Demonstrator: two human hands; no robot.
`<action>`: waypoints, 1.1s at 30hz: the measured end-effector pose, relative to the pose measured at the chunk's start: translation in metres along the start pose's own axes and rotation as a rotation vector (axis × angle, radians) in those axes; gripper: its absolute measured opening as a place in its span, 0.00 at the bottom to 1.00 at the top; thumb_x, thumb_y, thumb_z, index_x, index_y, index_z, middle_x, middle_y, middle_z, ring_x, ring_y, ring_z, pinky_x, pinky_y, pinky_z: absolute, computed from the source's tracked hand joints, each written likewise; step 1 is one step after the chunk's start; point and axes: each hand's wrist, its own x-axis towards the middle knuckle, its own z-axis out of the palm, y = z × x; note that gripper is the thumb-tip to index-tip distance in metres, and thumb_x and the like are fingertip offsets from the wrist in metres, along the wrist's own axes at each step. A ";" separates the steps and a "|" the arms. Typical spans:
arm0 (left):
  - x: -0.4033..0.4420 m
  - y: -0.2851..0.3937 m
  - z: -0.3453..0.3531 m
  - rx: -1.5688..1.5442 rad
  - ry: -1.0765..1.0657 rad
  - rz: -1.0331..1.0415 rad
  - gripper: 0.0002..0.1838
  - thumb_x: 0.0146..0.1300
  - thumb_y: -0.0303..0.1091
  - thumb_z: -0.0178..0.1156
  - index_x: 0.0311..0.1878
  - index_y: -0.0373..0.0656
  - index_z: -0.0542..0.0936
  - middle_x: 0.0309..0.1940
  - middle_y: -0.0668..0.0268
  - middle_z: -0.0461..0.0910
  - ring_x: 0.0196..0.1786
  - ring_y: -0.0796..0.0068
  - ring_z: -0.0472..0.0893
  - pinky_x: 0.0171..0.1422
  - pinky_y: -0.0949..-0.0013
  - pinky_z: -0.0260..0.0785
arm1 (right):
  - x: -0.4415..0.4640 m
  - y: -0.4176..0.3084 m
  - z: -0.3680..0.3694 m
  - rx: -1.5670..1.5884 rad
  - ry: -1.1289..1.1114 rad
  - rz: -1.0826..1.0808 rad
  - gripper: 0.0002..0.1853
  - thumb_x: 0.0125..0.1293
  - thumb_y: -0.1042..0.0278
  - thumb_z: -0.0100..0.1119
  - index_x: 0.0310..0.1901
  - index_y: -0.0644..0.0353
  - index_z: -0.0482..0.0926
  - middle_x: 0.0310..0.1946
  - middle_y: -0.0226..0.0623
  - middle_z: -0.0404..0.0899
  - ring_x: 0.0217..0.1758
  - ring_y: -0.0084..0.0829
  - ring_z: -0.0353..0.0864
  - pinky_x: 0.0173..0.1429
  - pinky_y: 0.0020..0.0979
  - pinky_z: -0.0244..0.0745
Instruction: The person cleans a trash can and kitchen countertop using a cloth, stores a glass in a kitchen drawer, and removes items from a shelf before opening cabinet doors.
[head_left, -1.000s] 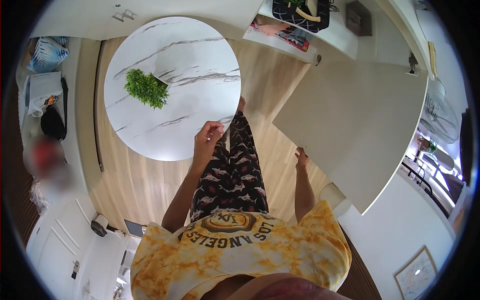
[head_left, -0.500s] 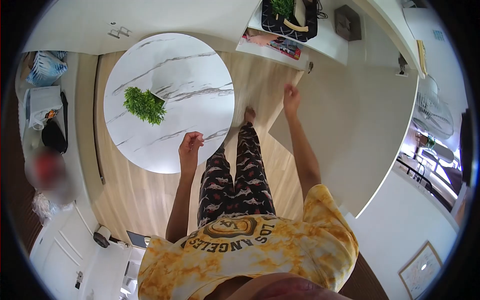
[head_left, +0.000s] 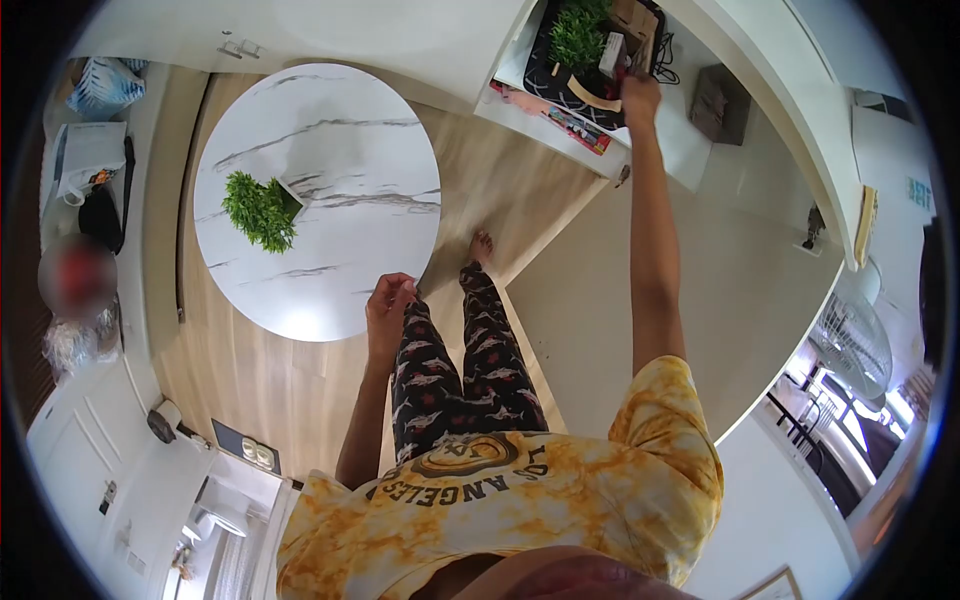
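My right hand (head_left: 640, 98) reaches up to the black patterned basket (head_left: 540, 72) in the cabinet, at its side near the light curved handle (head_left: 592, 97). Its fingers are bent at the basket's edge; what they hold, if anything, is hidden. In the basket stand a green plant (head_left: 580, 38) and a small white box (head_left: 612, 55). My left hand (head_left: 390, 298) hangs beside the near edge of the round white marble-patterned table (head_left: 350, 240), fingers curled in, with nothing to be made out in them. Another green potted plant (head_left: 260, 212) lies on the table.
An open cabinet door (head_left: 650, 300) spans the right side. A grey hexagonal box (head_left: 720, 104) is on the shelf beside black cables (head_left: 664, 60). At the left are a shelf with bags and a patterned cushion (head_left: 106, 88). A fan (head_left: 852, 340) stands far right.
My right hand has moved up and forward from beside the door to the basket. My left hand stays low near the table edge. The view has shifted, showing more of the basket.
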 end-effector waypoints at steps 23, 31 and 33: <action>0.003 -0.002 0.028 -0.069 0.113 -0.034 0.07 0.58 0.35 0.53 0.35 0.42 0.73 0.26 0.72 0.73 0.30 0.84 0.71 0.35 0.79 0.59 | 0.025 -0.047 0.054 -0.163 -0.468 0.205 0.21 0.55 0.55 0.56 0.43 0.63 0.72 0.40 0.48 0.74 0.45 0.40 0.72 0.45 0.34 0.70; -0.001 -0.006 0.017 -0.071 0.155 -0.045 0.08 0.58 0.36 0.54 0.35 0.41 0.74 0.26 0.72 0.73 0.30 0.83 0.71 0.35 0.79 0.59 | 0.099 0.042 -0.002 0.710 -0.496 0.223 0.20 0.50 0.65 0.60 0.45 0.57 0.69 0.41 0.34 0.71 0.41 0.34 0.74 0.42 0.39 0.76; -0.001 -0.006 0.018 -0.083 0.148 -0.045 0.07 0.59 0.33 0.53 0.35 0.40 0.73 0.26 0.72 0.73 0.30 0.84 0.70 0.36 0.80 0.60 | 0.102 0.042 -0.024 0.791 -0.531 0.287 0.17 0.52 0.69 0.57 0.44 0.58 0.69 0.42 0.35 0.70 0.43 0.34 0.73 0.46 0.41 0.74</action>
